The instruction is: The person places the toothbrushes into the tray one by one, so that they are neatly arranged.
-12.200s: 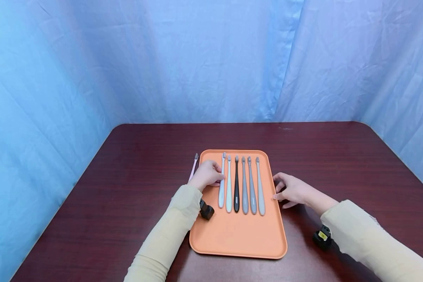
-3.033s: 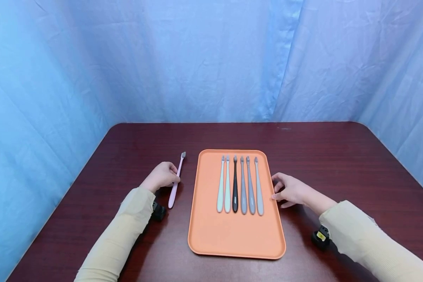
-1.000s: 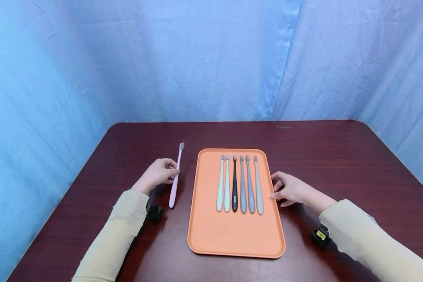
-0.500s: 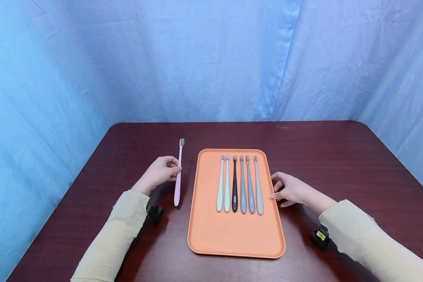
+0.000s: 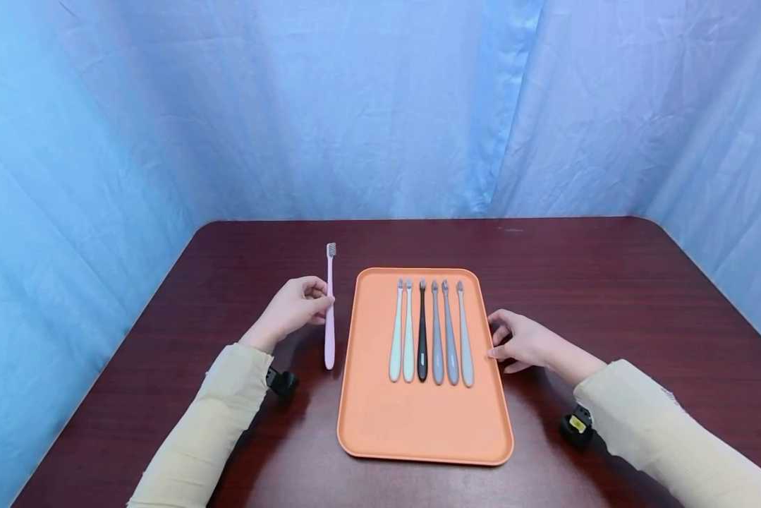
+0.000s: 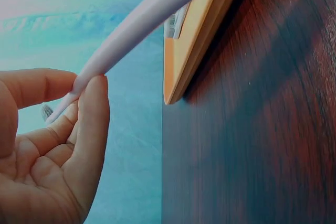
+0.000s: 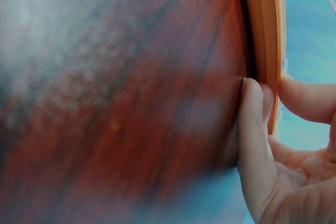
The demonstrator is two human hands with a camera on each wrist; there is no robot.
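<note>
Five toothbrushes (image 5: 429,331) side by side on tray (image 5: 418,430), sixth toothbrush (image 5: 330,310) left of it

Place: a curtained-off recording booth
Showing it: blue drapes (image 5: 380,106) are enclosing a dark wooden worktop (image 5: 609,282) on all visible sides

A dark reddish-brown wooden tabletop (image 5: 609,282) with rounded far corners fills the scene. Five toothbrushes lie side by side, heads pointing far: two pale ones (image 5: 402,331) on the left, a black one (image 5: 422,331) in the middle, three... rather two grey ones (image 5: 456,331) on the right. Wrinkled blue curtains (image 5: 380,106) hang behind and along both sides.
</note>
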